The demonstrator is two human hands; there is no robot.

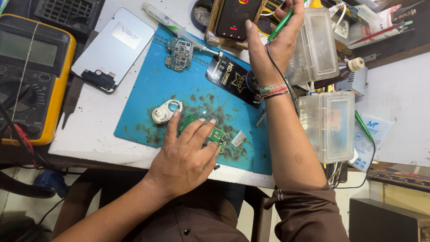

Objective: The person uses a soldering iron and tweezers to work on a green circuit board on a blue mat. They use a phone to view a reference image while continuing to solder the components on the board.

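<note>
My left hand (186, 154) lies flat on a small green circuit board (218, 135), pinning it to the stained blue work mat (179, 89). A white magnifier loupe (164, 112) sits just beyond my left forefinger. My right hand (273, 42) is stretched to the far side of the bench, fingers closed around a thin green-handled tool with a black cord (281, 24). Its fingertips are at a dark phone (235, 18) propped in a wooden stand. Another circuit board (180, 54) lies at the mat's far edge.
A yellow multimeter (33, 76) with red and black leads stands at the left. A phone screen panel (115, 47) lies face down beside the mat. Two clear plastic boxes (329, 125) (316, 45) stand at the right. A syringe (172, 24) and a black card (233, 80) lie at the back.
</note>
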